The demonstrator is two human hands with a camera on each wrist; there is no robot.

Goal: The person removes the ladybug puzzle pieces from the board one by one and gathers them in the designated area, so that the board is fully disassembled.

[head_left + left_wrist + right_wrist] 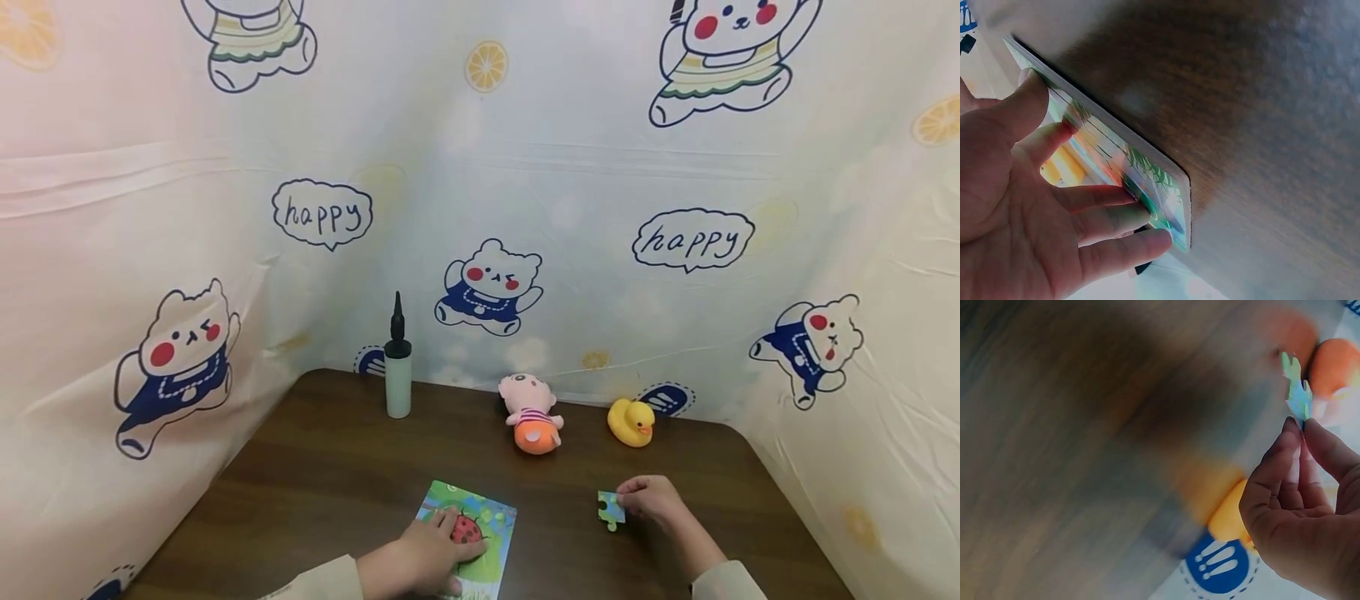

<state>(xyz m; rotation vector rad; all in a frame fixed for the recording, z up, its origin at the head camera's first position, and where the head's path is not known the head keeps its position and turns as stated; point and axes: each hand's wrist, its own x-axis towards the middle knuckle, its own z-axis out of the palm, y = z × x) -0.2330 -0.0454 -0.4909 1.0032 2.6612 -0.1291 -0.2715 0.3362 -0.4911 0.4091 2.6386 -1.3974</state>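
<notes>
A picture puzzle [491, 562] with a red ladybug on green and blue lies on the brown table. My left hand [433, 552] rests on it, and in the left wrist view the spread fingers of this hand [1041, 181] touch the face of the puzzle [1141, 164]. Off to the right, my right hand [654, 498] pinches a green and blue jigsaw piece [611, 510] by its edge. Thumb and fingertips of the right hand [1310, 494] meet on that jigsaw piece [1298, 394] in the right wrist view, where it is held up off the table.
Along the back of the table [315, 467] stand a pale green hand pump [398, 379] with a black nozzle, a plush toy [532, 417] in orange shorts and a yellow rubber duck [630, 422]. A printed cloth [570, 317] hangs behind and at both sides.
</notes>
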